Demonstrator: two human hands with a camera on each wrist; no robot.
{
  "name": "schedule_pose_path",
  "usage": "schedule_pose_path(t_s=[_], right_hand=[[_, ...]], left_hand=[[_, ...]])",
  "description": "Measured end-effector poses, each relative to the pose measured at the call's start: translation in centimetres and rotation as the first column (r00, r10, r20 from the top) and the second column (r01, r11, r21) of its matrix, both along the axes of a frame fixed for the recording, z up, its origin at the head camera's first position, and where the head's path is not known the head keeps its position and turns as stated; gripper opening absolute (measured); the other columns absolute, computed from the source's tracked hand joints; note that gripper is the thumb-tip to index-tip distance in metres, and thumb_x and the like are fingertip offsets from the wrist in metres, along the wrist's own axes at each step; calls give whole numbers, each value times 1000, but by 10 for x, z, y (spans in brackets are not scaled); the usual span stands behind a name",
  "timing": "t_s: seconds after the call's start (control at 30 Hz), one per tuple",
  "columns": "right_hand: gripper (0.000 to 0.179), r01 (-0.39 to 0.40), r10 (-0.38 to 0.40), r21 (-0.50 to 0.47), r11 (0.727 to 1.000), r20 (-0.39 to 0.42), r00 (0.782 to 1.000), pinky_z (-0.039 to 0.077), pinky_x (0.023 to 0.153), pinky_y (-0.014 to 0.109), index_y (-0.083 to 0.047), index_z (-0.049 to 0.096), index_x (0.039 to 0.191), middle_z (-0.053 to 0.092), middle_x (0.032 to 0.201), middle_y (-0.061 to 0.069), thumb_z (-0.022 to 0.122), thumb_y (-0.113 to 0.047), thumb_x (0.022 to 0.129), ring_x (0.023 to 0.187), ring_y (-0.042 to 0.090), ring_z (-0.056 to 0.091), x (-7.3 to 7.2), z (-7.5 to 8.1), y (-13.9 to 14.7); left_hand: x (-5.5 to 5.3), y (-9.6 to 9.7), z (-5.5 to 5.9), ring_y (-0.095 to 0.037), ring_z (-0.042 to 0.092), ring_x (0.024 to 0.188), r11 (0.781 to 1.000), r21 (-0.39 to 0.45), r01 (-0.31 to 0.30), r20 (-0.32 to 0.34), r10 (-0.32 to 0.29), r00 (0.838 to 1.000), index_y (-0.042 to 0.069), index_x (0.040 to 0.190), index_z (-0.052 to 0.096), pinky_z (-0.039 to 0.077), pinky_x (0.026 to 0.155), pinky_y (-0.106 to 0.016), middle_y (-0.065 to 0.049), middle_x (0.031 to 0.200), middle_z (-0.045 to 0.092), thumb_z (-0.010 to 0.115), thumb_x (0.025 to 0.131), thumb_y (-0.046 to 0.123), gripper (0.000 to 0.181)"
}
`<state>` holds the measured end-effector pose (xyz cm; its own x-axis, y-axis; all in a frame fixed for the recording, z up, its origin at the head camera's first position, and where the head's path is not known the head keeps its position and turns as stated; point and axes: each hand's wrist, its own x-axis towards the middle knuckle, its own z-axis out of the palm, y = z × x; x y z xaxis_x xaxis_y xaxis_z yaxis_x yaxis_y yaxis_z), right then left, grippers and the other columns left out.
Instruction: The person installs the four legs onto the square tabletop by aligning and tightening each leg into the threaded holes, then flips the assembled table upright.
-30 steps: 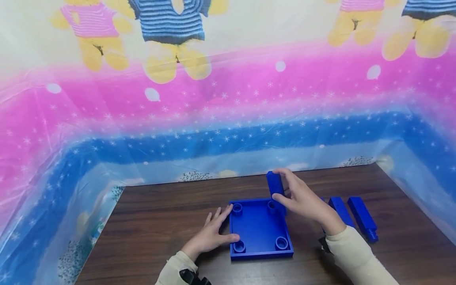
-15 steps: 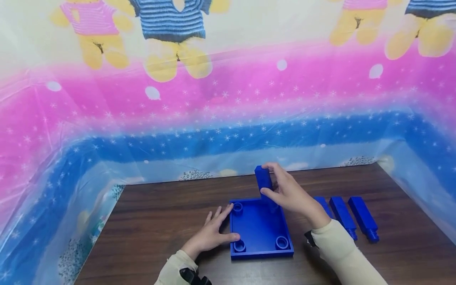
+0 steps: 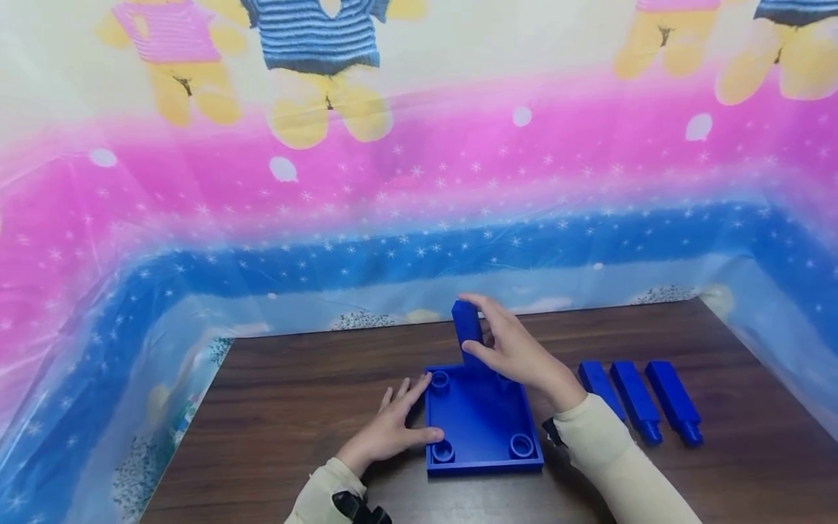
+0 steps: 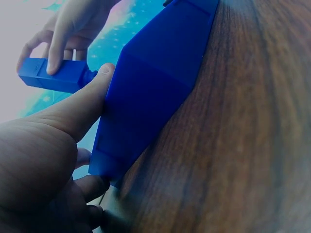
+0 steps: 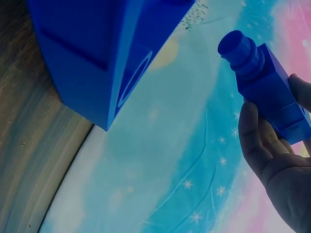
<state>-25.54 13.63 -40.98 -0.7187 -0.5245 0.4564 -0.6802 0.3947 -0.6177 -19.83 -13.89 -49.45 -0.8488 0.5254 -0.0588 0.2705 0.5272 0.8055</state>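
Dark wood-grain table, hemmed on three sides by a printed plastic sheet, leaves open room left of the blue square tray; three blue pegs lie just right of the right hand. That hand clasps an upright blue peg above the tray's far edge, its round plug down. By my reading none of the four sockets is filled, while the left hand rests flat-fingered against the tray's left wall.

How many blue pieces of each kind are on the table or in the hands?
Square tray: 1
Leg held upright in the right hand: 1
Legs lying on the table at the right: 3
Total: 5 blue pieces
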Motion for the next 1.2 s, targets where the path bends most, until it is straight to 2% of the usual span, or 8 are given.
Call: schedule_pose_path(t_s=[0.13, 0.23, 0.47, 0.73, 0.8, 0.9, 1.03, 1.2], right_hand=[[84, 0, 0, 23, 1000, -13, 1000, 58, 71, 32, -17, 32, 166, 48, 156, 15, 77, -3, 97, 85, 16, 64, -3, 0, -3], [84, -13, 14, 40, 999, -18, 1000, 59, 74, 32, -16, 32, 166, 53, 151, 15, 77, -3, 96, 86, 15, 63, -6, -1, -7], [76, -51, 53, 52, 997, -37, 998, 60, 77, 30, -15, 38, 164, 54, 149, 15, 73, -1, 98, 87, 14, 61, -11, -1, -16], [64, -98, 99, 49, 994, -23, 995, 61, 81, 30, -13, 50, 156, 56, 146, 14, 71, 3, 98, 91, 16, 65, -15, -2, -17], [62, -104, 105, 50, 993, -16, 994, 62, 82, 32, -11, 50, 155, 56, 147, 14, 71, 2, 98, 95, 18, 67, -15, -1, -18], [60, -112, 112, 57, 992, 2, 994, 61, 86, 34, -10, 50, 155, 54, 150, 15, 72, 0, 99, 111, 25, 68, -14, -1, -19], [60, -145, 142, 66, 987, 46, 989, 60, 92, 36, -9, 48, 155, 53, 153, 15, 71, -2, 100, 131, 32, 60, -13, 0, -20], [60, -164, 158, 99, 981, 67, 985, 60, 93, 37, -10, 48, 154, 56, 151, 14, 73, -5, 100, 131, 30, 60, -13, 0, -21]], left_hand=[[0, -1, 0, -46, 2, 160, 1000, -1, 0, 2, 0, 1000, 17, 171, 20, -8, 123, -68, -14, 174, 21, 76, 96, 51, 100], [1, -2, -1, -46, 2, 160, 1000, -4, -1, 10, 1, 1000, 18, 171, 19, -7, 123, -69, -14, 174, 21, 75, 96, 53, 100], [2, 0, -2, -46, 2, 160, 1000, 7, 5, 6, -5, 1000, 18, 171, 19, -7, 123, -69, -14, 174, 21, 75, 96, 53, 100], [2, 0, -1, -48, 1, 159, 1000, 24, 14, -4, -14, 1000, 13, 170, 21, -10, 123, -68, -17, 174, 21, 75, 95, 56, 102], [1, -1, 0, -47, 0, 160, 1000, 16, 11, 4, -11, 1000, 14, 170, 20, -10, 123, -67, -15, 174, 21, 75, 95, 56, 102], [-1, -1, 0, -46, 2, 160, 1000, 4, 6, 6, -6, 1000, 14, 170, 20, -9, 123, -68, -15, 174, 22, 75, 95, 54, 101], [-2, 0, -1, -45, 2, 160, 1000, -10, 6, 2, -6, 1000, 15, 171, 20, -8, 124, -67, -13, 174, 22, 76, 96, 51, 99], [-2, 0, -1, -45, 1, 160, 1000, -7, 10, -8, -10, 1000, 14, 170, 20, -9, 124, -67, -12, 174, 22, 76, 96, 50, 100]])
